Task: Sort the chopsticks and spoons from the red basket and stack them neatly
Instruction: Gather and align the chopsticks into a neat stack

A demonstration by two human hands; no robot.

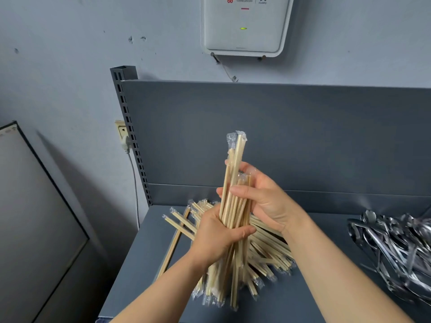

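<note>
Firstly, at far left on the table (149,276): loose pile of wrapped chopsticks (179,226), fanned out in many directions. Probably light and stiff, yet slippery in the plastic sleeves, so better to grasp a bunch around the middle, not at the ends. Left hand (217,236): curled firmly round the lower part of an upright bundle (235,173). Right hand (263,201): fingers behind, thumb in front, clasping the upper sticks, seemingly to even them. Far right: heap of shiny spoons (396,248), well apart.

white router (245,26) on wall | plugged wall socket (121,131) | grey shelf (140,264)
</note>
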